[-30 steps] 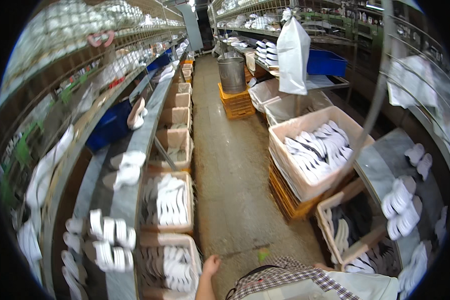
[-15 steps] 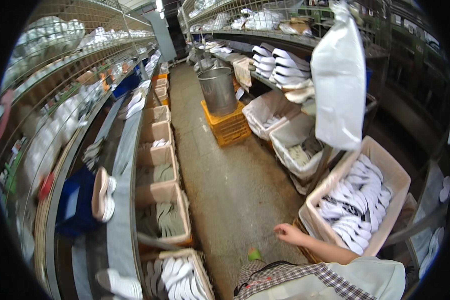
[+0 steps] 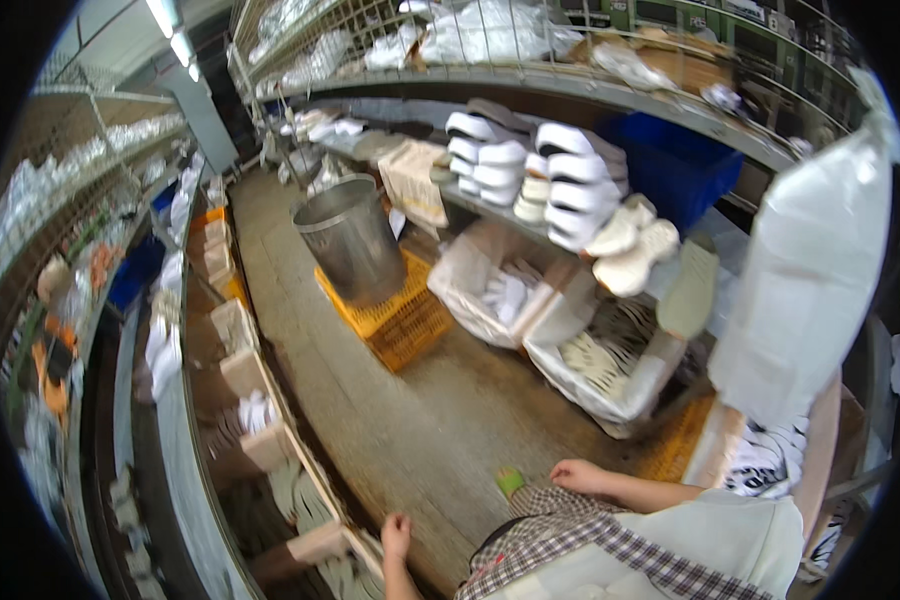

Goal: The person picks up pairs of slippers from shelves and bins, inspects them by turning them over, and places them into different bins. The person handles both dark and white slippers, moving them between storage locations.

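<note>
My left hand (image 3: 396,537) hangs low beside the row of bins on the left, fingers curled in with nothing seen in them. My right hand (image 3: 580,477) is in front of my body, loosely bent with fingers a little apart and holding nothing. Closest to the left hand is a lined bin of grey-green soles (image 3: 300,500). Right of my right hand, a large lined bin (image 3: 712,450) holds white and black shoe pieces (image 3: 767,458), partly hidden by a hanging clear plastic bag (image 3: 805,270).
Ahead, a metal drum (image 3: 348,235) stands on an orange crate (image 3: 410,325). Two lined bins of soles, one the white-lined bin (image 3: 545,365), line the right side. Above them a shelf holds stacked white soles (image 3: 580,185) and a blue crate (image 3: 670,165). Wire-mesh shelving (image 3: 100,120) runs along the left.
My view has swung to the right and nearer the drum and right-hand shelf. My left hand has come into view; my right hand still hangs in front of me.
</note>
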`<control>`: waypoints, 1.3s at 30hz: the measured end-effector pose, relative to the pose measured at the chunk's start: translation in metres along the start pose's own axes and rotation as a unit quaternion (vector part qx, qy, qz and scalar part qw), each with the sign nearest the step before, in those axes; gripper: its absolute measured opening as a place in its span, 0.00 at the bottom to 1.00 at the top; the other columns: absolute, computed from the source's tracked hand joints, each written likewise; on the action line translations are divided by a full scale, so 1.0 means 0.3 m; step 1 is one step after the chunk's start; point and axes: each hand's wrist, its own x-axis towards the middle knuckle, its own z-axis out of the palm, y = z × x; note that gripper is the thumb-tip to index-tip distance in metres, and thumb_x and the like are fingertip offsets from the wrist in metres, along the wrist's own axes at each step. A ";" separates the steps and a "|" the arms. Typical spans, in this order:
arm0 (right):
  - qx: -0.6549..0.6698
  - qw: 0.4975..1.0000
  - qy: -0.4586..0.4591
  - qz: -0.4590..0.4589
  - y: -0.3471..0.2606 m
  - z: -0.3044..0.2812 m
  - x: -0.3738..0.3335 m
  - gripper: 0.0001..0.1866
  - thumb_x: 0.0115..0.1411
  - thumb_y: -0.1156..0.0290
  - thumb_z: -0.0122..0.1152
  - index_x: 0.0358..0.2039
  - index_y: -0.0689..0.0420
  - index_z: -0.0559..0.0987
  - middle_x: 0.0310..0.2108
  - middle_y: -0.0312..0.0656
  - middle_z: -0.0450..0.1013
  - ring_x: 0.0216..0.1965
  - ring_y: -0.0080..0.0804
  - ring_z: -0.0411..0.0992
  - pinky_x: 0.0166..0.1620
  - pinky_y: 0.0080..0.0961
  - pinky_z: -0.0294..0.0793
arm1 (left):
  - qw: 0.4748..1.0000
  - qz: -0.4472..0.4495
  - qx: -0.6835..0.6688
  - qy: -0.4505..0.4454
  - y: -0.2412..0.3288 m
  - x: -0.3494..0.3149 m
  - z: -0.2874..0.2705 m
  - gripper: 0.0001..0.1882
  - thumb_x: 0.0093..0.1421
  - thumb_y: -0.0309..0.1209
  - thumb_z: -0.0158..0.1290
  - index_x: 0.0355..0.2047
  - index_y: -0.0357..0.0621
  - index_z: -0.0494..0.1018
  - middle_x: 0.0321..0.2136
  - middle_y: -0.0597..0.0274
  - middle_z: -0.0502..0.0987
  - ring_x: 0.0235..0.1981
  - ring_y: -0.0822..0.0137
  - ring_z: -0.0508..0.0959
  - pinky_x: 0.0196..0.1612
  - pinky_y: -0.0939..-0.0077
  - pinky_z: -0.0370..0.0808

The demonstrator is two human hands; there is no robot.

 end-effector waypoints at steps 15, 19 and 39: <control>-0.096 0.983 0.114 -0.103 -0.654 -0.254 1.249 0.12 0.55 0.64 0.55 0.37 0.56 0.77 0.35 0.46 0.75 0.39 0.41 0.73 0.42 0.35 0.72 | 0.920 -0.249 0.185 -0.238 -0.071 1.004 -0.390 0.21 0.57 0.34 0.53 0.48 0.36 0.69 0.38 0.53 0.77 0.40 0.63 0.77 0.42 0.71 0.73; 0.082 0.959 0.252 0.097 -0.624 -0.157 1.382 0.08 0.54 0.69 0.58 0.32 0.57 0.78 0.28 0.40 0.76 0.30 0.29 0.74 0.35 0.27 0.74 | 0.915 -0.219 0.243 -0.237 -0.001 1.470 -0.549 0.21 0.57 0.35 0.52 0.48 0.37 0.69 0.39 0.52 0.77 0.42 0.62 0.77 0.43 0.70 0.73; 0.031 0.977 0.156 0.140 -0.869 -0.184 1.795 0.12 0.53 0.66 0.59 0.37 0.58 0.78 0.32 0.45 0.76 0.34 0.33 0.76 0.39 0.28 0.74 | 0.901 -0.099 0.250 -0.341 0.310 2.153 -0.597 0.28 0.56 0.50 0.49 0.50 0.42 0.68 0.44 0.48 0.75 0.48 0.53 0.73 0.49 0.64 0.69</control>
